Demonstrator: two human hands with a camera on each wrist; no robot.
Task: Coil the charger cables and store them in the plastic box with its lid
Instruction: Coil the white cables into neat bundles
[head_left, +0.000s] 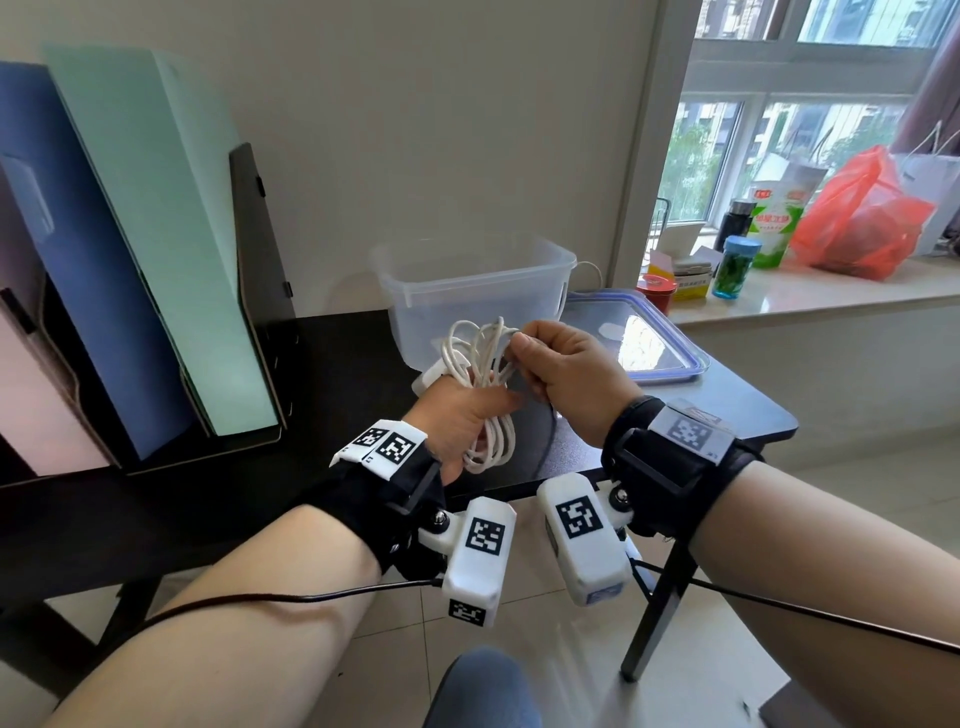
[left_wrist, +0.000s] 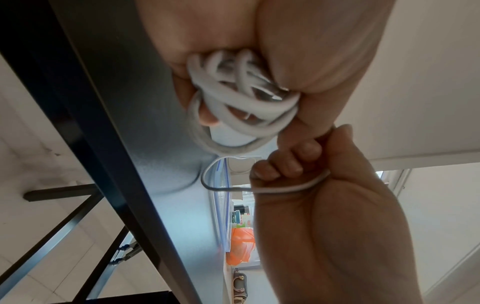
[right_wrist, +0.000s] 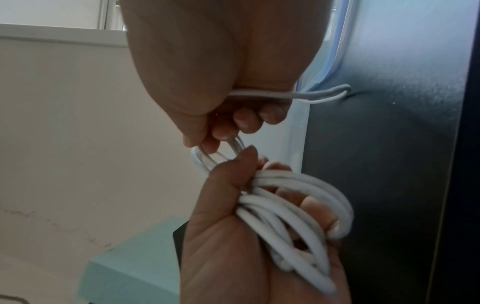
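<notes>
carefully, left hand (head_left: 457, 415) clamps the coiled cable (head_left: 483, 364); right hand (head_left: 561, 374) pinches the loose strand; wrap it snugly, evenly.

Cable (head_left: 485, 364): smooth white plastic sheath, slight sheen. Box (head_left: 470, 291): translucent frosted plastic. Lid (head_left: 644, 338): clear glossy plastic, blue rim. Counter (head_left: 332, 374): black, matt, faintly textured. File holders (head_left: 171, 249): smooth matt board. Windowsill bag (head_left: 862, 218): thin glossy red plastic.
</notes>
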